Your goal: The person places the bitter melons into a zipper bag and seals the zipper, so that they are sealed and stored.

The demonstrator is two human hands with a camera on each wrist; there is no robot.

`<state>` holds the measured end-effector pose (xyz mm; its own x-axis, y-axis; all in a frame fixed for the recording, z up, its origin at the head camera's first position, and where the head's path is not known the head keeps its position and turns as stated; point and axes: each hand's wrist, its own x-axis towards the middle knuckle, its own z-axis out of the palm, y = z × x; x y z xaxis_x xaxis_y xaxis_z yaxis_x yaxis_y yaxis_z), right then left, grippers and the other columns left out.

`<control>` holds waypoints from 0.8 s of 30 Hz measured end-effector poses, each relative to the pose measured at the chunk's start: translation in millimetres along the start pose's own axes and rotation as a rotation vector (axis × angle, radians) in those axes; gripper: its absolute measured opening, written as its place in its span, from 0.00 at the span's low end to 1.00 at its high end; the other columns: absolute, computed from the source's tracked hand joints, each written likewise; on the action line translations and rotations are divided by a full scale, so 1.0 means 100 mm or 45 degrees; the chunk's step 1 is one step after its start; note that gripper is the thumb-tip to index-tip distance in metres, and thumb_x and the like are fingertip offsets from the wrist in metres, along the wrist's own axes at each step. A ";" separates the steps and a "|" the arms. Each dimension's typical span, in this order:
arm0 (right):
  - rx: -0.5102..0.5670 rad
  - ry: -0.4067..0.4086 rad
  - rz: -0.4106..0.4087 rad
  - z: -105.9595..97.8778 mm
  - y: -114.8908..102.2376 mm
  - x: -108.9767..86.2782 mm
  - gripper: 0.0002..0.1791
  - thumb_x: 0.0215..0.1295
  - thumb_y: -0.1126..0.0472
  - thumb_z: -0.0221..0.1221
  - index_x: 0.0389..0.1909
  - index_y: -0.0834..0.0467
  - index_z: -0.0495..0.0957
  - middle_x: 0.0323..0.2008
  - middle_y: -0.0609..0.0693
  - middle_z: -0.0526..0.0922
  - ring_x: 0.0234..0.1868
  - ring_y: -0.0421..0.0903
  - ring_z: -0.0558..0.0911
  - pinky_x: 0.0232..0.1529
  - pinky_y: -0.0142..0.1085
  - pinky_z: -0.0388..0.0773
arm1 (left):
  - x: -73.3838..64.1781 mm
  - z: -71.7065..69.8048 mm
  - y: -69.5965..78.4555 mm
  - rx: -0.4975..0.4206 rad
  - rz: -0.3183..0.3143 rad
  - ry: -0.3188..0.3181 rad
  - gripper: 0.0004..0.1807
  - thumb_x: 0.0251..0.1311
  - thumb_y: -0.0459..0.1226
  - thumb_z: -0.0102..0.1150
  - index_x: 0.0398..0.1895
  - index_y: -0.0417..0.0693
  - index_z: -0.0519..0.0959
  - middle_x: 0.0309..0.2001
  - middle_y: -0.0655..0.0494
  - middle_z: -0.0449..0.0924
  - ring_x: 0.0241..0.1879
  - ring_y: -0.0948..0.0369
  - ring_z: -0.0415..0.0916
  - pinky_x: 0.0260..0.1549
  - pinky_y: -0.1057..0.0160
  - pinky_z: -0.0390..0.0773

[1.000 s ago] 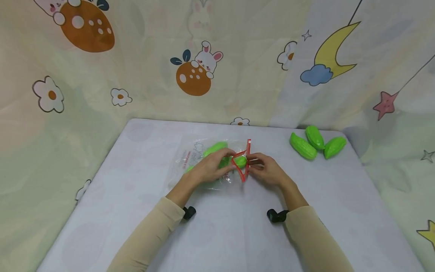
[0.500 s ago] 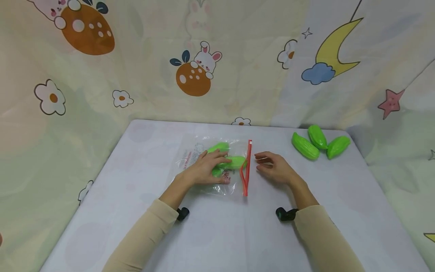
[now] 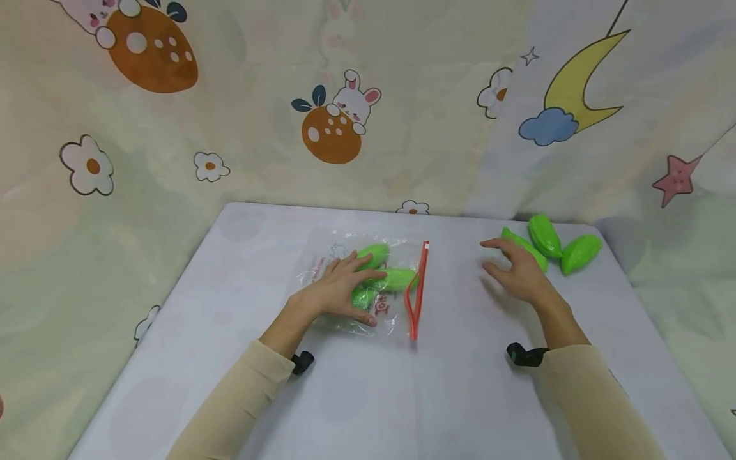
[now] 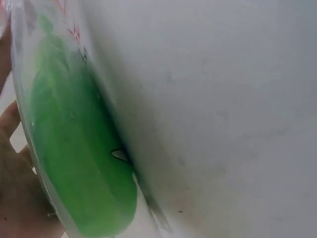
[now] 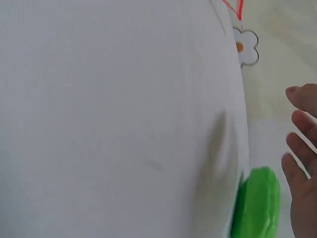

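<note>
My left hand (image 3: 336,287) lies spread over a clear zip bag (image 3: 397,322) with a red zip strip (image 3: 423,275) along its right edge. Inside the bag are several bright green, ridged cucumber-like pieces (image 3: 397,280), partly under the fingers. One green piece (image 4: 79,144) shows through the plastic in the left wrist view. My right hand (image 3: 520,275) hovers with parted fingers and holds nothing. Just beyond it sit three loose green pieces, the nearest (image 3: 531,251) partly hidden by the hand, the others (image 3: 543,235) (image 3: 581,253) touching or almost touching.
A table (image 3: 356,396) with a white cloth carries everything. Behind it hangs a patterned curtain (image 3: 259,96) close to the table's far edge. Each wrist wears a small black camera (image 3: 526,355).
My right hand has left the bag's red strip and moved right toward the loose green pieces. My left hand has gone from the bag's mouth to lying spread on the bag, which is flatter.
</note>
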<state>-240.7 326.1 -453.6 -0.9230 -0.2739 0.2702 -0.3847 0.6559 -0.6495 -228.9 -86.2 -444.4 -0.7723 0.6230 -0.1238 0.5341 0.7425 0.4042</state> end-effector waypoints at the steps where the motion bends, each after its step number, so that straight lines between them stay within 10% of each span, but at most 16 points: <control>1: -0.044 0.025 -0.014 -0.04 0.02 -0.01 0.22 0.68 0.67 0.64 0.62 0.64 0.76 0.63 0.66 0.74 0.69 0.69 0.68 0.68 0.65 0.63 | -0.01 0.01 -0.01 -0.004 0.006 0.009 0.54 0.44 0.64 0.78 0.77 0.72 0.64 0.83 0.55 0.46 0.82 0.43 0.35 0.74 0.31 0.44; 24: -0.326 -0.004 0.093 -0.30 0.38 -0.14 0.31 0.64 0.68 0.66 0.67 0.66 0.70 0.70 0.74 0.63 0.68 0.80 0.60 0.62 0.75 0.58 | -0.13 0.02 -0.18 -0.201 0.178 0.290 0.43 0.64 0.50 0.70 0.80 0.65 0.60 0.77 0.65 0.63 0.76 0.58 0.61 0.72 0.51 0.66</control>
<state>-242.1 375.4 -460.8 -0.9484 -0.2215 0.2268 -0.3054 0.8303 -0.4662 -227.5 -107.2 -452.2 -0.7618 0.6321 0.1418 0.5944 0.5949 0.5411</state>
